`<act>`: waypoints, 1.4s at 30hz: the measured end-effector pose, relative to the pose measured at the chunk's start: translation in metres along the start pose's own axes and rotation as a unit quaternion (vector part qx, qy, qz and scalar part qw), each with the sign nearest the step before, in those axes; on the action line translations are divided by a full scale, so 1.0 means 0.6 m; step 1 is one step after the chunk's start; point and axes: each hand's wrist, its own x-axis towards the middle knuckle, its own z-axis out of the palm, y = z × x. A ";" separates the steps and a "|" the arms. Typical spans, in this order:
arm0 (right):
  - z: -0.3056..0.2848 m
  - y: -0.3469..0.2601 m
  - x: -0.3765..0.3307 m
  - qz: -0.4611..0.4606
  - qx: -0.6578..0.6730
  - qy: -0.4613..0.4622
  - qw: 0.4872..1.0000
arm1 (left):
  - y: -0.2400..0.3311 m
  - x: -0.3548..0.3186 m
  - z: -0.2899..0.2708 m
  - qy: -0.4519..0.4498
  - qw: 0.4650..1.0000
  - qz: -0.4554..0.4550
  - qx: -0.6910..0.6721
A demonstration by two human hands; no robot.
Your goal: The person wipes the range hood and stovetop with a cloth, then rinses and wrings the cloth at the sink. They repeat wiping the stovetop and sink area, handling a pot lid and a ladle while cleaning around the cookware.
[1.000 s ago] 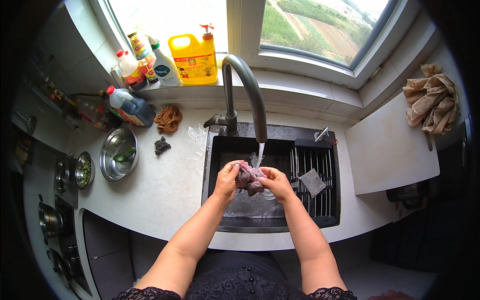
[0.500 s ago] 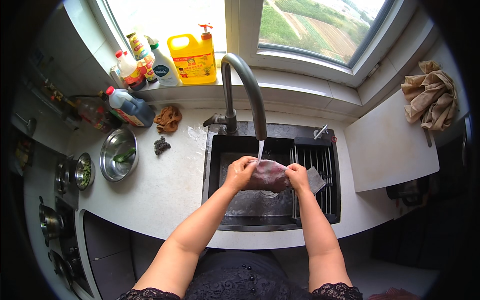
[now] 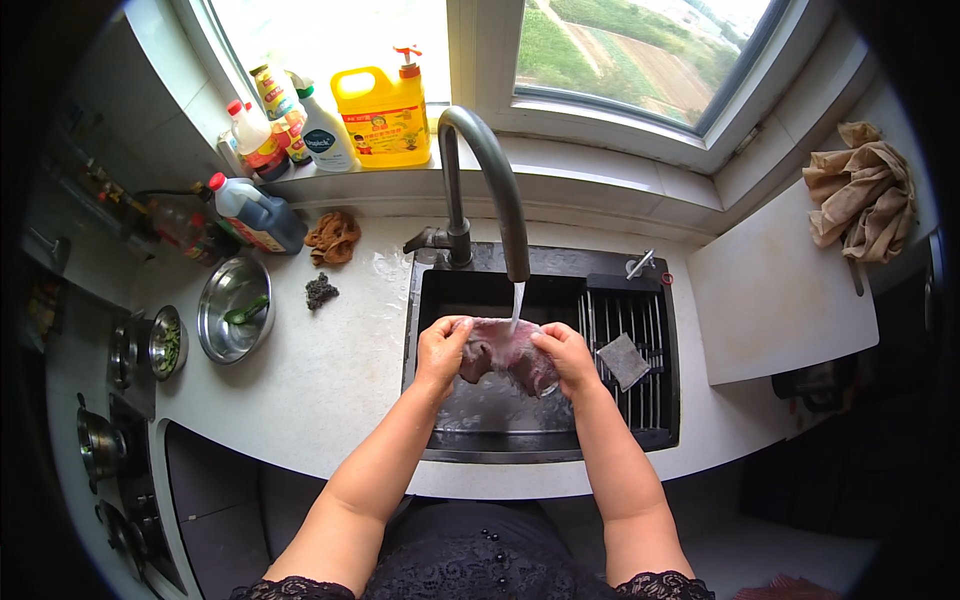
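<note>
Over the one black sink (image 3: 445, 300) our two hands grip a single reddish piece of meat (image 3: 505, 352) under the tap (image 3: 480, 165); left hand (image 3: 441, 350) and right hand (image 3: 567, 358) each closed on an end; one rack (image 3: 625, 335) holds one sponge (image 3: 623, 360); on the desk (image 3: 340, 370), two steel bowls, the larger bowl (image 3: 232, 322) holding greens; one yellow jug (image 3: 383, 107).
</note>
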 end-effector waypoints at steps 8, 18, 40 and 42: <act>0.092 -0.025 -0.009 0.127 0.150 -0.068 0.978 | -0.023 -0.062 0.047 -0.064 0.939 0.235 0.241; 0.085 0.028 -0.034 0.077 0.043 -0.042 0.995 | -0.040 -0.045 0.049 0.012 0.862 -0.413 -0.294; 0.021 0.121 0.068 0.068 0.214 -0.108 0.968 | -0.074 -0.013 0.035 -0.234 0.847 -0.432 -0.205; 0.024 0.097 0.065 0.065 0.147 -0.128 0.979 | -0.078 -0.003 0.036 -0.253 0.853 -0.433 -0.147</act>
